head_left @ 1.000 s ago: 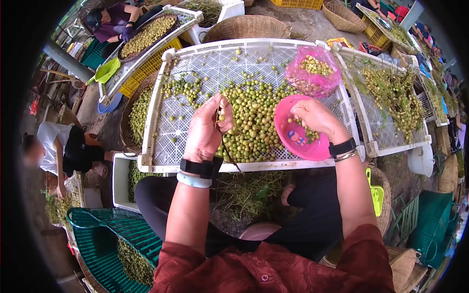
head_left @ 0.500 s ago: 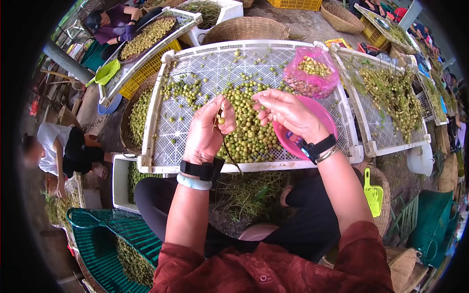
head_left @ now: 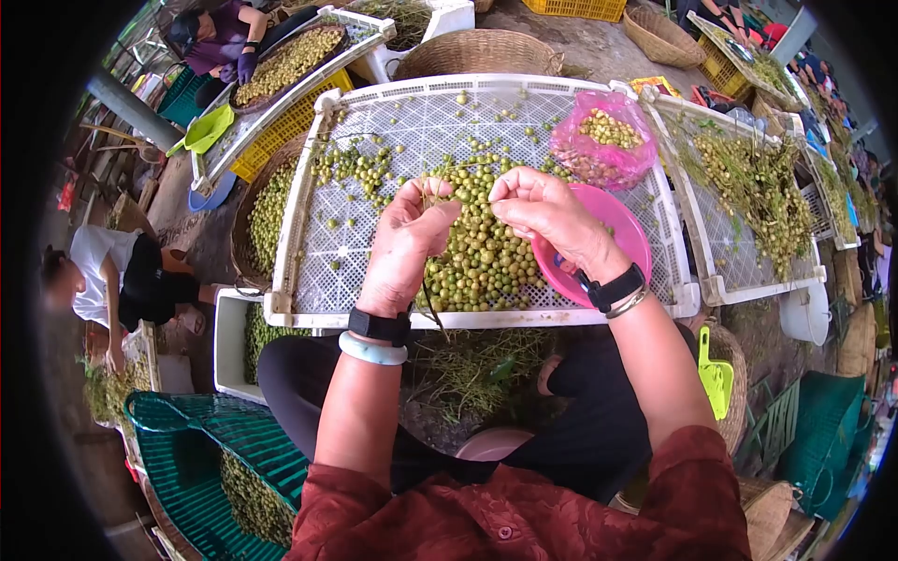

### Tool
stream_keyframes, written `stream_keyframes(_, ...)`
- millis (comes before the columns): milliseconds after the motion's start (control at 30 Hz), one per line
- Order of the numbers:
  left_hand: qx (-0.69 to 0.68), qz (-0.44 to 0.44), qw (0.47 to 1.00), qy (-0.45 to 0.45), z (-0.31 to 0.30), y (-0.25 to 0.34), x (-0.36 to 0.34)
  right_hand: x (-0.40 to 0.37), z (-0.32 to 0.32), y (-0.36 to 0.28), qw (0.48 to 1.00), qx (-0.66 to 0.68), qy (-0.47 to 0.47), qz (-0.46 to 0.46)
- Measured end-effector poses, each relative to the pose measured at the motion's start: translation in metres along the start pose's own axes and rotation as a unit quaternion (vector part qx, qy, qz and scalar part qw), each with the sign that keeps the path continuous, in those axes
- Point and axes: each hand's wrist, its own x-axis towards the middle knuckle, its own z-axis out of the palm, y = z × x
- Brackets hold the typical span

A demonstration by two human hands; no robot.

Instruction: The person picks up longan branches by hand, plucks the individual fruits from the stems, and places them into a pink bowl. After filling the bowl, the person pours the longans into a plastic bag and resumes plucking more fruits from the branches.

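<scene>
Pinches thin stem [head_left: 433, 310] in left hand [head_left: 398, 248], holds right hand [head_left: 552, 215] pinched narrow, cannot tell on what, over white tray [head_left: 524, 320], looks partway, with many fruits [head_left: 486, 262] loose mid-tray, others in pink bag [head_left: 608, 168] at tray's far right

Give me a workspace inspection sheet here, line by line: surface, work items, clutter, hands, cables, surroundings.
Surface: white perforated tray, fruit spread unevenly
Work items: small round green-yellow fruit; pink bowl, partly hidden by the right hand; pink plastic bag holding more fruit
Clutter: loose stems heaped below the tray
Hands: left hand gripping a thin stem; right hand's fingertips drawn together, contents unclear
Cables: nothing seen
Surroundings: woven basket beyond the tray; co-worker in white shirt at left
</scene>
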Motion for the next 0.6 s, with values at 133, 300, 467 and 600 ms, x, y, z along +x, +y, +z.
stream_keyframes(133, 0.255, 0.109, 0.958, 0.07, 0.005, -0.008, 0.002, 0.005, 0.002, 0.011, 0.979, -0.196, 0.049, -0.034)
stream_keyframes(300, 0.407, 0.072, 0.906, 0.091, 0.005, -0.008, 0.005, 0.002, -0.001, 0.0, 0.965, -0.23, 0.088, -0.085)
stream_keyframes(467, 0.206, 0.035, 0.975, 0.072, 0.013, -0.008, 0.009, -0.003, -0.022, -0.029, 0.958, -0.262, 0.086, -0.077)
stream_keyframes(600, 0.125, -0.011, 0.989, 0.073, 0.017, -0.004, 0.013, -0.001, -0.042, -0.053, 0.979, -0.168, 0.076, -0.083)
